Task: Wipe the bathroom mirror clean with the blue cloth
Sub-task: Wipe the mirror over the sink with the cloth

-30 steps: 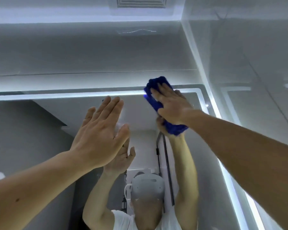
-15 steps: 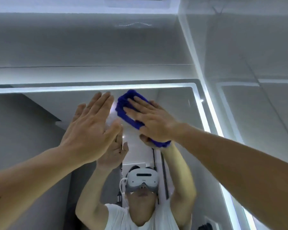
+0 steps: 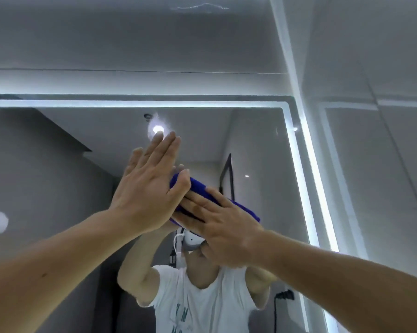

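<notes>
Right hand [image 3: 223, 228] flat, fingers straight, slightly spread, pressing folded fuzzy blue cloth [image 3: 244, 209] against glass of light-edged rectangular bathroom mirror [image 3: 258, 145]. Left hand [image 3: 150, 186] flat beside it, fingers straight, together, palm toward glass. Cloth mostly hidden under both hands. Reflected white headset [image 3: 190, 241] half covered by right hand.

Print on the reflected T-shirt [image 3: 202, 308] is too blurred to read.
</notes>
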Demonstrator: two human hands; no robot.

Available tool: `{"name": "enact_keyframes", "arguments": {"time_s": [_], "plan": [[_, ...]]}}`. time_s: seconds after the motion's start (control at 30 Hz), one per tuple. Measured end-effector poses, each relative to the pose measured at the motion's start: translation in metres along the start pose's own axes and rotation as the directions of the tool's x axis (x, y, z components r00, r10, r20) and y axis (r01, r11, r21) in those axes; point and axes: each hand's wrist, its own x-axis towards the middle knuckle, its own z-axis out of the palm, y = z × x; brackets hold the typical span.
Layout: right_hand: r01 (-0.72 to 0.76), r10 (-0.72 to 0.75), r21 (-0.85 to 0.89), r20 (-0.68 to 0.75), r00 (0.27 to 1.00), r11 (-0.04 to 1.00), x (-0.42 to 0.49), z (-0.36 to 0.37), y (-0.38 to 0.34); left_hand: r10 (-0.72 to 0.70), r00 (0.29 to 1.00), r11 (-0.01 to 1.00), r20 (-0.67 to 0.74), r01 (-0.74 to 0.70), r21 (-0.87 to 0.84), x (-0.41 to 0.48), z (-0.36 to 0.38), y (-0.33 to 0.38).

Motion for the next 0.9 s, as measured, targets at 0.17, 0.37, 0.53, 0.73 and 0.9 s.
{"name": "enact_keyframes", "arguments": {"time_s": [0.17, 0.37, 0.53, 0.73, 0.9], "plan": [[-0.189, 0.195, -0.095, 0.052, 0.979, 0.977, -0.021, -0.021, 0.103, 0.017, 1.000, 1.000, -0.013, -0.017, -0.003, -0.012, -0.002, 0.000], [-0.807, 0.815, 0.125, -0.020, 0.579, 0.577, -0.032, -0.020, 0.162, 0.032, 0.999, 0.999, -0.004, -0.032, 0.042, -0.024, -0.005, -0.020], [-0.590, 0.596, 0.141, -0.006, 0.803, 0.795, -0.032, -0.012, 0.084, 0.005, 1.000, 1.000, -0.018, -0.005, -0.014, -0.022, 0.012, -0.007], [0.083, -0.087, 0.065, 0.058, 0.994, 0.994, -0.057, 0.009, -0.047, 0.018, 1.000, 0.999, 0.022, -0.017, -0.043, -0.030, 0.029, 0.015], [0.150, -0.140, -0.085, 0.108, 0.984, 0.985, -0.049, -0.004, 0.016, 0.032, 0.999, 0.999, 0.002, -0.032, -0.014, -0.035, 0.013, 0.002]]}}
